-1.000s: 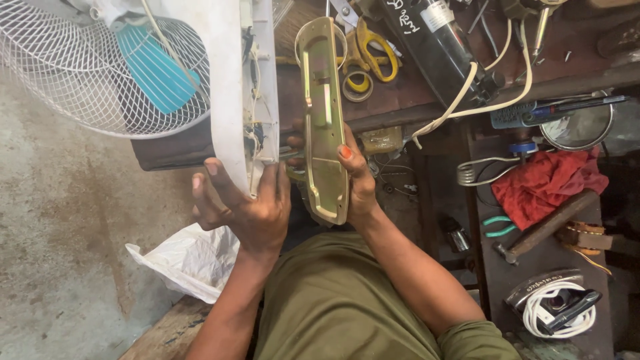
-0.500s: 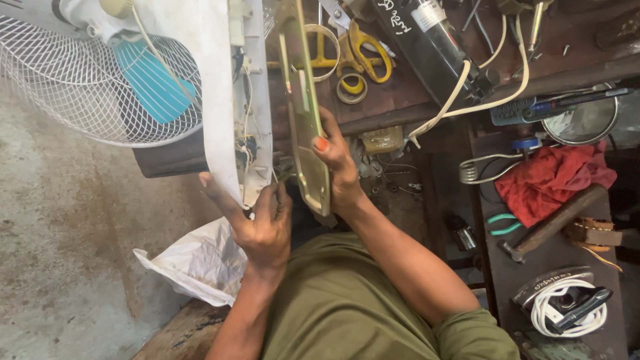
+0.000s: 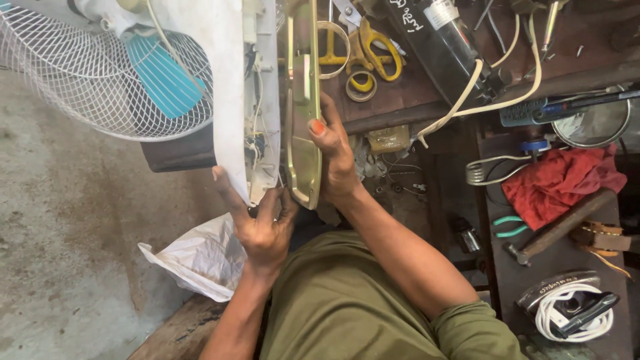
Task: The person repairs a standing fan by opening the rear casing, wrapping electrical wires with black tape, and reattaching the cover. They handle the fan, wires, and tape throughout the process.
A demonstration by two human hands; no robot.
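A: Orientation first. Brass-coloured metal plate, long and narrow, held on edge. Long axis runs up and down the head view; rounded lower end points toward the person's chest, upper end toward the bench.

B: And the white piece beside it?

A: White plastic housing, also long, roughly parallel to the plate, just to its left. Open edge faces the plate; thin wires show inside. A narrow gap separates the two near the bottom.

B: Surface and room?

A: Dark, rusty bench cluttered with tools: yellow-handled scissors, tape roll, black cylinder with cream cable. Right side: red rag, hammer, green-handled pliers, coiled white cord. Left: bare concrete floor, white-caged fan with blue blades, crumpled white bag.

B: Hands?

A: Right hand closed around the plate's lower half, thumb with an orange-painted nail pressed on the near edge, fingers wrapped behind. Left hand half open under the housing's lower corner, fingers spread upward; index along the white outer face, others touching the bottom edge. It props the housing rather than clamping it.

B: Position overall?

A: Both pieces are held off the bench, between fan and tools, above the person's olive-green shirt.
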